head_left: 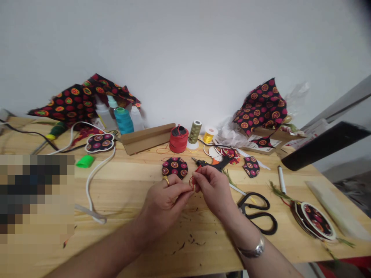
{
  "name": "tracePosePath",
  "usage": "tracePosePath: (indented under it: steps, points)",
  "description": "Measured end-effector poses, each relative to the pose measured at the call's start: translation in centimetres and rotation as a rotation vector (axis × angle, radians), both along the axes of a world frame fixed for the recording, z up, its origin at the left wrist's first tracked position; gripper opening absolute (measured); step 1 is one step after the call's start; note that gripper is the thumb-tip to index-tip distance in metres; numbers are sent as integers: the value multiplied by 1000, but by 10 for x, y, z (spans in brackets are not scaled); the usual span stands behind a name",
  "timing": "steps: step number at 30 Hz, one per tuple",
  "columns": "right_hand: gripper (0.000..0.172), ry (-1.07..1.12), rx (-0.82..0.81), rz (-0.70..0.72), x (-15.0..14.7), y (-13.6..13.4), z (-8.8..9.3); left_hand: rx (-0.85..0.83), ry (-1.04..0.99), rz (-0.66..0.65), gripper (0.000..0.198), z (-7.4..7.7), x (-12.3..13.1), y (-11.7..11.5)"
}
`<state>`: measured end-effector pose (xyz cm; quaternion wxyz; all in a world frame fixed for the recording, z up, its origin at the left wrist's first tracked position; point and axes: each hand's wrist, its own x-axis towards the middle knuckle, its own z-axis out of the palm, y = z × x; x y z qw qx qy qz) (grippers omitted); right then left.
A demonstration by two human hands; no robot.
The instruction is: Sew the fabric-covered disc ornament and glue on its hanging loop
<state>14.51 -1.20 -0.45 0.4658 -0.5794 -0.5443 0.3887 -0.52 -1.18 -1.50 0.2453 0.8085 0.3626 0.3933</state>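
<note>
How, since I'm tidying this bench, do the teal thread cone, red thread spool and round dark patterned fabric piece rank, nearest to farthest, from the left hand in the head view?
1. Round dark patterned fabric piece: just beyond the left hand.
2. Red thread spool: behind that.
3. Teal thread cone: back left.

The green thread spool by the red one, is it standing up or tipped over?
Upright: the green thread spool has its white base down on the table, its top facing up.

Hands (165,200) over table (124,193) — patch (175,166) behind, scissors (242,208) right.
</note>
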Motion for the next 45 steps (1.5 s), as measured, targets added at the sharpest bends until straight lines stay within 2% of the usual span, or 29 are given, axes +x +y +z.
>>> tracePosePath:
  steps: [7, 12, 17, 20, 24, 26, 28, 30, 34, 41, 45]
  points:
    - [19, 303, -129, 29, -1, 2, 5, 168, 254, -29, 22, -5, -1, -3]
    - [22, 435, -205, 59, -2, 1, 9, 174, 342, -48, 24, -6, -1, -2]
    - [25, 509, -239, 83, -2, 0, 9, 137, 339, -58, 24, -6, 0, -2]
    - [27, 509, -232, 62, -2, 0, 10, 42, 214, -9, 18, 0, -1, -3]
    - [25, 471, -222, 66, -3, 0, 11, -195, -124, 153, 10, 11, -1, 1]
    - [23, 453, -221, 88, -4, 0, 11, -459, -290, 119, 11, 14, 0, 3]
    - [21, 425, -213, 95, -5, -1, 10, -740, -428, 18, 20, 14, 2, 6]
    - [19, 390, -196, 99, -6, -1, 8, -916, -513, -59, 31, 14, 4, 7]
    - [20, 332, -174, 123, -6, -2, 4, -988, -551, -67, 41, 13, 8, 6]
    - [16, 318, -196, 156, -6, -2, 3, -956, -509, -78, 42, 13, 9, 5]
    - [15, 332, -208, 166, -5, -2, 5, -978, -504, -38, 44, 14, 7, 8]
